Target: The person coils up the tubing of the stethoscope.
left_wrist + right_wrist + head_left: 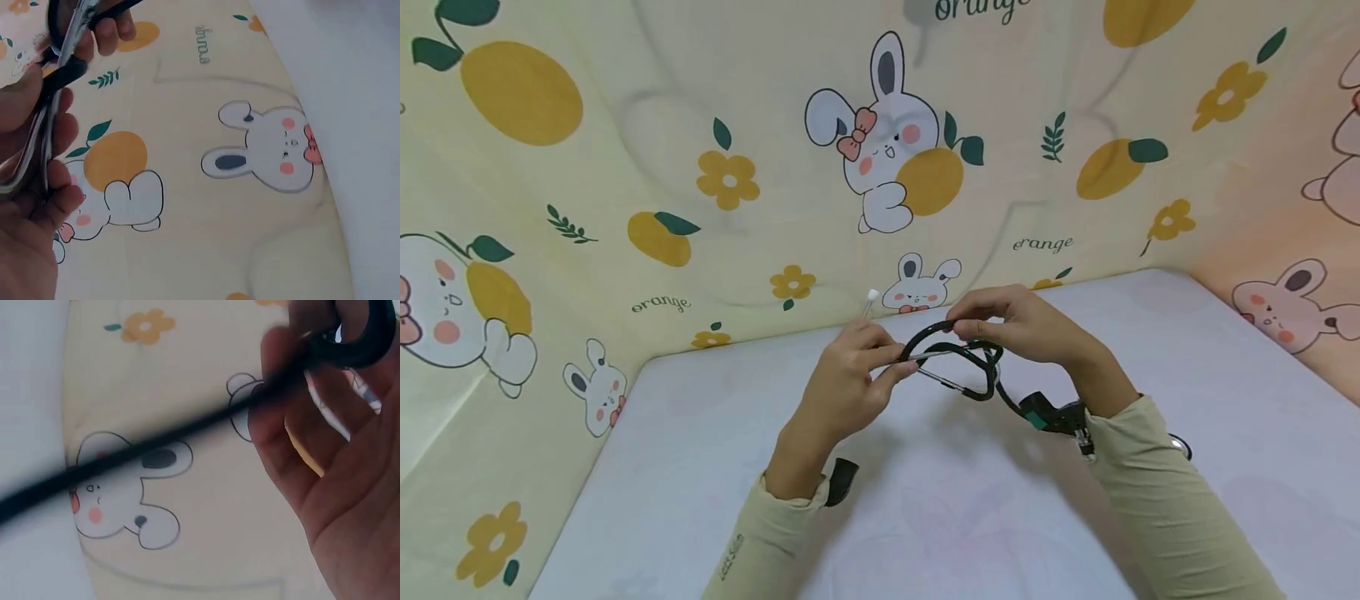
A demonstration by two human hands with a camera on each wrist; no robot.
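Note:
A stethoscope [983,385] with black tubing and silver metal ear tubes is held above the white table. My left hand [850,379] pinches the metal ear tubes between thumb and fingers; one white eartip [872,295] sticks up behind that hand. On the other side, my right hand [1026,323] pinches the looped black tubing with thumb and fingertips. In the right wrist view the tubing [156,439] runs blurred away from the hand. The round chest piece [1180,446] shows partly behind the right sleeve. The left wrist view shows the ear tubes [47,134] across my fingers.
The white tabletop [955,517] lies under both hands. Behind it rises a cream cloth wall [760,275] printed with rabbits and oranges. A black wrist mount [1056,417] sits by the right cuff, and another black piece [841,482] by the left cuff.

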